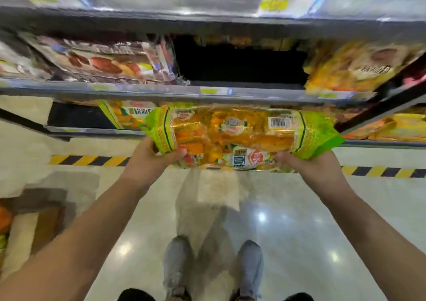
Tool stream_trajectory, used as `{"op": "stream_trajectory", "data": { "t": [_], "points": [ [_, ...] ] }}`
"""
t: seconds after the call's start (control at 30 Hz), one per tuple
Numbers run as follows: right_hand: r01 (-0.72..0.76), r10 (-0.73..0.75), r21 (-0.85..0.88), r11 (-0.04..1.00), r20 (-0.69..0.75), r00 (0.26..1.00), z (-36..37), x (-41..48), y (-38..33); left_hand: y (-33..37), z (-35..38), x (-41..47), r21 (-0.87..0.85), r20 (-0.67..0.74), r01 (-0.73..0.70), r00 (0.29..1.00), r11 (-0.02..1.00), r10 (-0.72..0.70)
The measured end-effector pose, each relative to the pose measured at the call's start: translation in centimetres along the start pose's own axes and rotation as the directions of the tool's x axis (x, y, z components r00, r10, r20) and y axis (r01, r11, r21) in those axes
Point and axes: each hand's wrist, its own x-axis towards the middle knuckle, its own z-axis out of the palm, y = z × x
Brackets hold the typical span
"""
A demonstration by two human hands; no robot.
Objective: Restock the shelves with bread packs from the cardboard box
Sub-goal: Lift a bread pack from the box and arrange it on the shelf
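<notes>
Well, at about 8 o'clock, by the left edge, there is a brown blur that may be the cardboard box (43, 220). It is too smeared to be sure, and the edge cuts it off.

Next comes the left hand (149, 160). Its fingers curl tight round the green left end of the bread pack (239, 139). The pack is in the air, long side across, just in front of the low shelf (96, 130) and under the middle shelf (207, 92). The right hand (309, 164) grips the pack's other end in the same way.

I think the step in hand is bringing this pack to the shelves. At 12 o'clock from the pack there is a dark gap (239, 63) on the middle shelf, between the red packs (103, 58) at 10 o'clock and the yellow packs (357, 65) at 2 o'clock. A like pack (124, 116) lies on the low shelf at 9 o'clock. Which spot is meant, I cannot tell. Either way, the next move calls for both hands to keep the pack level and slide it in gently, so the bread is not squashed.

The fingertips hide under the pack. The back of the gap is too dark to see. The top shelf is blurry, and its tags cannot be read.
</notes>
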Motion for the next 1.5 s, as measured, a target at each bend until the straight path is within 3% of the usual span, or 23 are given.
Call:
{"op": "stream_trajectory", "data": {
  "t": [0.17,0.33,0.6,1.13,1.27,1.5],
  "points": [
    [0.077,-0.077,-0.006,0.997,-0.051,0.996,3.3,6.6,8.4,-5.7,3.1,8.6,0.109,0.010,-0.126,0.992,0.986,0.126],
    [0.253,-0.261,-0.087,0.964,-0.101,0.960,5.7,11.5,13.3,-8.8,6.3,13.6,0.107,-0.037,-0.245,0.968,0.964,0.250],
    [0.307,-0.324,-0.116,0.945,-0.178,0.929,7.7,17.4,16.8,-11.5,8.6,19.4,0.153,-0.116,-0.359,0.919,0.921,0.377],
    [0.037,-0.038,-0.007,0.999,-0.198,0.980,9.6,22.8,17.8,-11.1,11.7,22.9,0.105,-0.141,-0.223,0.961,0.969,0.237],
    [0.010,-0.023,-0.086,0.996,-0.152,0.988,10.4,22.9,17.8,-10.6,12.6,22.9,0.164,-0.130,-0.212,0.964,0.964,0.234],
    [0.008,-0.045,-0.170,0.985,-0.213,0.976,10.8,22.4,18.2,-10.3,12.9,23.3,0.229,-0.158,-0.173,0.964,0.958,0.212]
  ]
}}
